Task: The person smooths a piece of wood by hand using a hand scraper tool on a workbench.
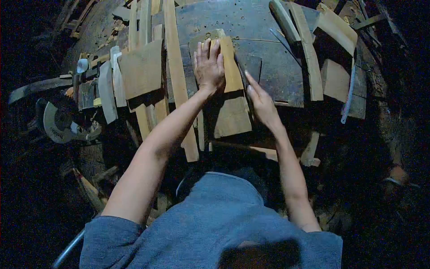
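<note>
My left hand lies flat with its fingers stretched out on a pale wooden block, pressing near its left side. Under and in front of that block, a wider wooden board sticks out toward me over the bench edge. My right hand is closed at the block's right side, its index finger pointing forward along a dark, narrow tool. The tool runs beside the block's right edge; its exact kind is hard to make out in the dim light.
A long wooden strip and a broad board lie to the left on the dark workbench. On the right are more planks and a metal ruler-like strip. A circular saw-like machine stands at far left.
</note>
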A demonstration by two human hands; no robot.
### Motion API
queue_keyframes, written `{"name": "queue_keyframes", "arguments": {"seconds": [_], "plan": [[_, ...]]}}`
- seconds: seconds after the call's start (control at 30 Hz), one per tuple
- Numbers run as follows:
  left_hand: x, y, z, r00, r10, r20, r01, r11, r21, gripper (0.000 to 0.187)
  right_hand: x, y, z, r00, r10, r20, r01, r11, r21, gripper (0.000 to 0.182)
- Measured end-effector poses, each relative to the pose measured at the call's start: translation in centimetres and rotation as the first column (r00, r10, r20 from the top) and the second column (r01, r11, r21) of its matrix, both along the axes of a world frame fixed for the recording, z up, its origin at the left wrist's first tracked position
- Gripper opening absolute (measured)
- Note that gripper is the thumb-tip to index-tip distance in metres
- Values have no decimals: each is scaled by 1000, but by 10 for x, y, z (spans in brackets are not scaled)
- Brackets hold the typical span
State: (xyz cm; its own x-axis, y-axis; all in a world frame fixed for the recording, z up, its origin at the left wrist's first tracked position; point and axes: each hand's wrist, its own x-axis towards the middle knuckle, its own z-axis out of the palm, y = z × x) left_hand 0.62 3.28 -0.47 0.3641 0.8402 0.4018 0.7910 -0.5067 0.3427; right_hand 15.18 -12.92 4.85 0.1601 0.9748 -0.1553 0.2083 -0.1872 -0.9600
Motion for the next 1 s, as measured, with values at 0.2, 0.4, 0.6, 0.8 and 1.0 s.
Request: {"name": "queue_keyframes", "arguments": {"seconds": [0.2, 0.4, 0.6, 0.8, 1.0], "plan": [[-1, -6, 9, 998, -4, -58, 1, 999, -54, 47, -16, -76, 43, 1000, -6, -5, 3, 920, -391, 46], [-3, -3, 3, 998, -15, -59, 14, 1000, -11, 48, -2, 5, -8, 986, -69, 153, 46, 987, 151, 46], [-5, -3, 5, 998, -45, -40, 44, 998, -44, 47, -13, -37, 29, 999, -6, 36, 13, 978, -208, 46], [-4, -4, 3, 999, -27, -35, 26, 999, -35, 47, 7, -33, 51, 995, 94, 44, -76, 945, -317, 46], [-3, -3, 3, 998, -31, -45, 30, 999, -34, 47, -32, -57, 35, 997, -49, 66, 63, 970, -233, 48]]}}
